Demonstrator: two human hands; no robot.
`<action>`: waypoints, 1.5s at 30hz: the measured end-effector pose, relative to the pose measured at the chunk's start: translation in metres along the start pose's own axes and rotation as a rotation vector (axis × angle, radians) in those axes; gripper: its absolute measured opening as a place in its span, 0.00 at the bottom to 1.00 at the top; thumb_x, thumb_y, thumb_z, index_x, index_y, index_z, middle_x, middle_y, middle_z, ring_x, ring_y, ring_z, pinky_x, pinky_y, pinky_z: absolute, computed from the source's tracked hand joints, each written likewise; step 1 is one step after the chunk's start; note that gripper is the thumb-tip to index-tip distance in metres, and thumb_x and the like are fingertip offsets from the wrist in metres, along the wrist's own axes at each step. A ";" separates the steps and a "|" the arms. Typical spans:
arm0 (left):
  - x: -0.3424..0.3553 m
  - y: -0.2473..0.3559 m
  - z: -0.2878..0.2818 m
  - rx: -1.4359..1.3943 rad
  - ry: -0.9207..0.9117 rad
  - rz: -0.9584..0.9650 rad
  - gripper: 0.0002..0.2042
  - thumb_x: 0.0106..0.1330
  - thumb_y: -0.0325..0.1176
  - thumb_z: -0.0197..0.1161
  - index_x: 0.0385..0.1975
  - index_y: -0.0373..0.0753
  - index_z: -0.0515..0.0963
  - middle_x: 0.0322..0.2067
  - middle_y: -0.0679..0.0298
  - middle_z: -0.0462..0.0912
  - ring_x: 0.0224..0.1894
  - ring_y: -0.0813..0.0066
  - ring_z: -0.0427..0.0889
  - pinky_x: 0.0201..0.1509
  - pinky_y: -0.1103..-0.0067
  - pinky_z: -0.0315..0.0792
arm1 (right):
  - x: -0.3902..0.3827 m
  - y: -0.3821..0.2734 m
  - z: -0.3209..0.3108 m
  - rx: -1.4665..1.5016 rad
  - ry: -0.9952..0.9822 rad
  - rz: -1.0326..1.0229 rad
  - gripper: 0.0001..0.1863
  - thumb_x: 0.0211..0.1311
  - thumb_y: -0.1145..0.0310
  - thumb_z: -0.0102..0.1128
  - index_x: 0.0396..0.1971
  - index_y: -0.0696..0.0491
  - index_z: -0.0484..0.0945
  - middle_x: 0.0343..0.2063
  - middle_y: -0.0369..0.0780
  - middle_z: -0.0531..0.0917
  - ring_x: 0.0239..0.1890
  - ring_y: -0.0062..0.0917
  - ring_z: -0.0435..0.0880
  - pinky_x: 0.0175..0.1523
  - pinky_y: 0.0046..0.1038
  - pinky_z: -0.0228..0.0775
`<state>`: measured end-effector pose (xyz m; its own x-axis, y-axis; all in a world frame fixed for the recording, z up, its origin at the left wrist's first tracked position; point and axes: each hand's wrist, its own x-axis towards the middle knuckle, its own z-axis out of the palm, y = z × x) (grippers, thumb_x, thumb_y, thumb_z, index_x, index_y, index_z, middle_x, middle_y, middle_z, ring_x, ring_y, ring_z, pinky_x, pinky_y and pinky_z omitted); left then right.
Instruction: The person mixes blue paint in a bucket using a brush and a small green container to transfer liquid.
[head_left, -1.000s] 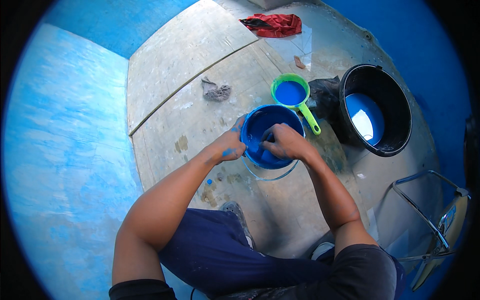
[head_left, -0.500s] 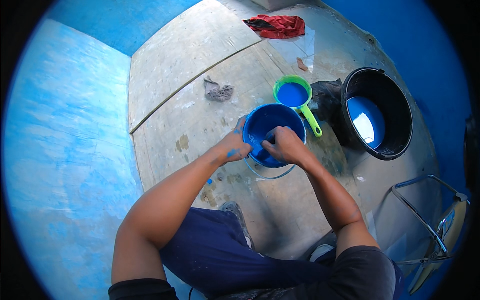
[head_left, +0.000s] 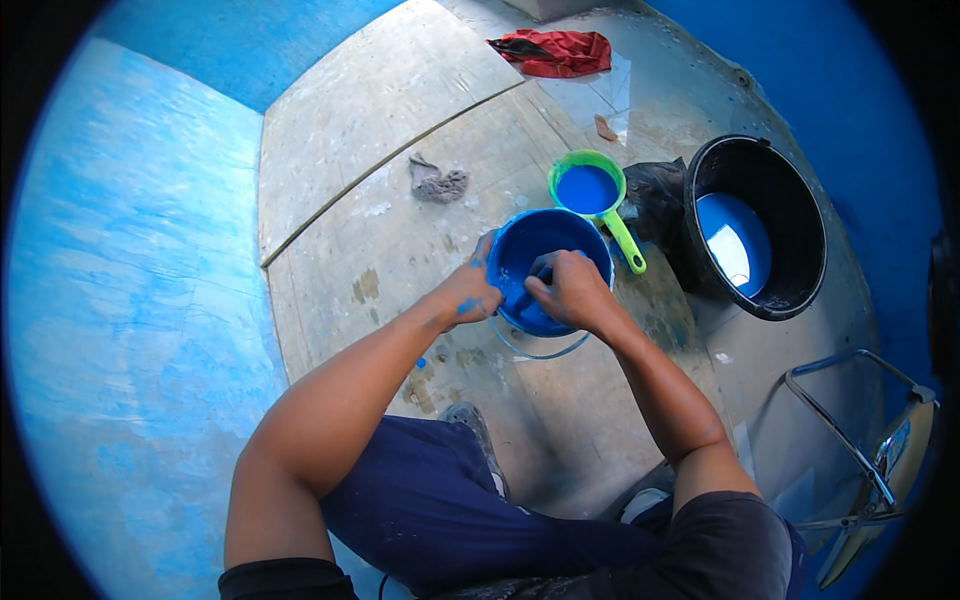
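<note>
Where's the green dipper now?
In the head view, the green dipper is right of centre, toward the top, just beyond the blue bucket and left of the black tub.

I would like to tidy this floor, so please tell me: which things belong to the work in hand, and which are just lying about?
Apparently in the work:
blue bucket, gripped by the left hand, with the right hand reaching inside
green dipper, holding blue liquid
black tub, also holding blue liquid

Apparently just lying about:
grey rag
red cloth
metal-framed chair, off to the right
</note>
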<state>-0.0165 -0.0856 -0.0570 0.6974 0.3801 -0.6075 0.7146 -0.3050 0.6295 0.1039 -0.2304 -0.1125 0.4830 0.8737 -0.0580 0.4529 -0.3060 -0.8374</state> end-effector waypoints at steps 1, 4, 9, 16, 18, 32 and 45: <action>0.004 -0.006 0.001 0.027 0.014 0.036 0.46 0.58 0.24 0.61 0.76 0.47 0.43 0.46 0.53 0.80 0.43 0.67 0.81 0.46 0.72 0.75 | -0.002 -0.002 0.001 -0.012 0.086 -0.018 0.12 0.54 0.64 0.66 0.28 0.58 0.86 0.28 0.52 0.86 0.33 0.47 0.86 0.41 0.42 0.78; 0.015 -0.021 0.004 0.086 0.050 0.103 0.45 0.59 0.25 0.61 0.76 0.48 0.44 0.47 0.54 0.80 0.43 0.67 0.81 0.47 0.72 0.75 | -0.002 0.002 0.009 -0.080 -0.059 -0.143 0.12 0.54 0.63 0.65 0.28 0.59 0.86 0.27 0.52 0.85 0.32 0.47 0.86 0.40 0.42 0.78; 0.004 -0.003 0.004 0.087 0.040 0.046 0.46 0.59 0.26 0.61 0.77 0.50 0.44 0.46 0.55 0.80 0.41 0.67 0.81 0.46 0.72 0.76 | -0.003 0.007 0.008 -0.056 0.013 -0.097 0.13 0.54 0.63 0.64 0.27 0.59 0.85 0.26 0.53 0.84 0.31 0.48 0.85 0.40 0.44 0.78; 0.002 -0.003 0.004 -0.049 0.015 0.088 0.45 0.57 0.23 0.57 0.76 0.47 0.44 0.48 0.44 0.82 0.37 0.58 0.87 0.36 0.68 0.81 | -0.006 -0.009 0.002 -0.067 0.115 -0.005 0.12 0.59 0.64 0.64 0.29 0.59 0.86 0.26 0.53 0.85 0.31 0.47 0.85 0.39 0.41 0.78; 0.002 -0.006 0.005 -0.014 0.064 0.151 0.43 0.57 0.24 0.57 0.75 0.47 0.46 0.48 0.43 0.82 0.37 0.58 0.87 0.37 0.67 0.81 | -0.006 -0.010 0.004 -0.088 0.024 -0.049 0.15 0.59 0.60 0.64 0.25 0.59 0.85 0.24 0.53 0.84 0.31 0.48 0.85 0.39 0.43 0.77; 0.007 0.002 0.004 -0.152 0.040 0.009 0.41 0.57 0.17 0.57 0.73 0.44 0.49 0.47 0.51 0.79 0.37 0.66 0.84 0.35 0.73 0.80 | -0.003 -0.003 -0.012 -0.053 0.063 -0.065 0.21 0.65 0.59 0.64 0.21 0.61 0.81 0.20 0.52 0.81 0.23 0.46 0.81 0.32 0.39 0.72; 0.034 -0.028 0.009 0.021 0.319 -0.179 0.38 0.62 0.18 0.60 0.73 0.37 0.52 0.46 0.49 0.82 0.38 0.65 0.85 0.36 0.71 0.81 | 0.006 -0.002 -0.052 0.393 0.397 -0.094 0.10 0.62 0.69 0.59 0.34 0.60 0.85 0.22 0.38 0.83 0.26 0.17 0.78 0.34 0.23 0.70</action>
<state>-0.0120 -0.0718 -0.0999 0.5116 0.6816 -0.5231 0.8270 -0.2255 0.5150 0.1452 -0.2441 -0.0824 0.7332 0.6580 0.1715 0.2308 -0.0035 -0.9730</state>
